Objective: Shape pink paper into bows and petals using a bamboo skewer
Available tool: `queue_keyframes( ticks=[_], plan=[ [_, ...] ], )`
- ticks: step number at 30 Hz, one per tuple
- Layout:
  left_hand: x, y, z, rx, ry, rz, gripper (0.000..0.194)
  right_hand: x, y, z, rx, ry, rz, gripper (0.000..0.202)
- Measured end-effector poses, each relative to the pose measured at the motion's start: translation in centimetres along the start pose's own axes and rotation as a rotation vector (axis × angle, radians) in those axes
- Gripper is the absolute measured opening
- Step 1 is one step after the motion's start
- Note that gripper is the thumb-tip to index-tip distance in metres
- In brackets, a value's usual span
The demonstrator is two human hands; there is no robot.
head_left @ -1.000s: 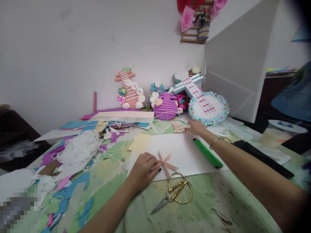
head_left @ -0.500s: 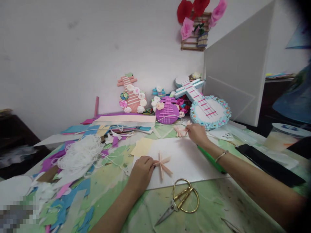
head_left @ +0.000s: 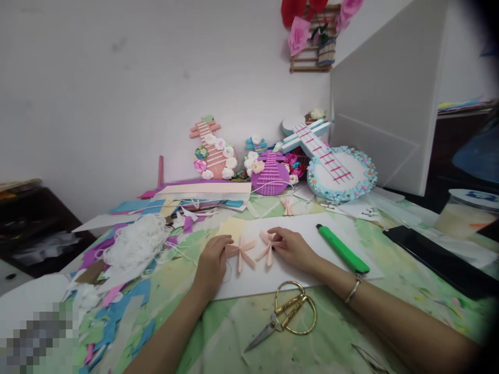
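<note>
My left hand [head_left: 212, 262] pinches one arm of a pale pink folded paper flower [head_left: 240, 252] with several narrow petals. Close to its right, a second paper flower [head_left: 268, 247] of the same pink is gripped by my right hand [head_left: 292, 248]. Both flowers are over a white board [head_left: 307, 234], side by side with a small gap. Another pink folded paper piece [head_left: 288, 206] lies behind the board. Gold-handled scissors [head_left: 286, 314] rest in front of the board, and a green utility knife [head_left: 343, 249] lies on its right part.
White string [head_left: 136, 241] and coloured paper scraps [head_left: 120, 314] cover the left side. Decorated paper instruments [head_left: 268, 174] lean along the wall. At right are a black flat object [head_left: 432, 262] and a lidded tub [head_left: 468, 210]. Yellow paper [head_left: 232, 227] lies at the board's back left corner.
My right hand has come back from behind the board toward my left hand, bringing a second paper flower. My left hand and its flower have shifted slightly left. The green knife is now uncovered.
</note>
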State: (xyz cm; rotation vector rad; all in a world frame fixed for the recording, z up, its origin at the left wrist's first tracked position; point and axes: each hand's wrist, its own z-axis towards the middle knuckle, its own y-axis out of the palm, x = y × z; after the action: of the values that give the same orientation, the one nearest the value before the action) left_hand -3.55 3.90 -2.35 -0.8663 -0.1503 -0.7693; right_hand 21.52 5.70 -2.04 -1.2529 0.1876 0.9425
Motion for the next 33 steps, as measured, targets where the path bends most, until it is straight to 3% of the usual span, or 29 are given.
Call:
queue_keyframes(
  ticks=[4, 10, 12, 15, 22, 33],
  plan=[
    [1.8, 0.2, 0.9, -0.013, 0.073, -0.054, 0.014, 0.1, 0.1, 0.1, -0.007, -0.022, 0.002, 0.038],
    [3.8, 2.6, 2.4, -0.248, 0.225, 0.011, 0.028, 0.4, 0.4, 0.2, -0.002, -0.082, -0.067, 0.027],
    [4.3, 3.2, 3.1, -0.29, 0.227, 0.037, 0.028, 0.6, 0.6, 0.3, 0.01, -0.097, -0.088, 0.024],
    [4.9, 3.7, 4.1, -0.342, 0.185, 0.037, 0.012, 0.8, 0.7, 0.4, 0.019, -0.104, -0.088, 0.025],
    [5.3, 4.1, 4.5, -0.334, 0.192, 0.067, 0.014, 0.7, 0.5, 0.4, 0.031, -0.11, -0.082, 0.01],
    [5.5, 4.7, 3.5, -0.308, 0.17, 0.173, 0.008, 0.3, 0.3, 0.3, 0.03, -0.178, -0.058, 0.015]
  ],
)
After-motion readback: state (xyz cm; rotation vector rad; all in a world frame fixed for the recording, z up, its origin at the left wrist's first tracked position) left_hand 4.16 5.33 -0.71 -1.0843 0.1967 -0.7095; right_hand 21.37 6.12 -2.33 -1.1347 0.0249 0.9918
